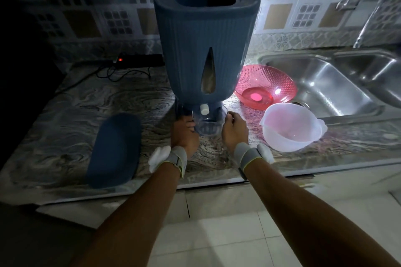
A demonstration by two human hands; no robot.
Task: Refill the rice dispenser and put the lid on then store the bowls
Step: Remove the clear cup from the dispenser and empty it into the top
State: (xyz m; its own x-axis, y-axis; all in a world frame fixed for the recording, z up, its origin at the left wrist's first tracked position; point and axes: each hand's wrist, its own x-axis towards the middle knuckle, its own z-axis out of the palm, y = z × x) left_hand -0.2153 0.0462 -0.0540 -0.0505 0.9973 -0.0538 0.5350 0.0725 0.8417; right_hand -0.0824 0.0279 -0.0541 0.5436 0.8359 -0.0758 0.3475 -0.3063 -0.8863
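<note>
- The rice dispenser is seen upright in the middle of the counter, its top open and no lid on it.
- The clear cup at its foot is closed on from both sides: the left hand is curled round the left of the cup, the right hand is pinched on its right edge.
- The lid is left lying flat on the near left of the counter, well apart from the dispenser.
- Two bowls are waiting on the right, by the sink: the red bowl farther off, the white bowl nearer, both looking empty.
- The dispenser is judged tall and top-heavy, stiff ribbed plastic, weightier once filled; it would best be steadied low at the base or gripped round the body with both hands.
- The bowls are thought light and slippery, so rims are the place to be taken.
- The lid is reckoned light and rigid, to be lifted by its long edges.
</note>
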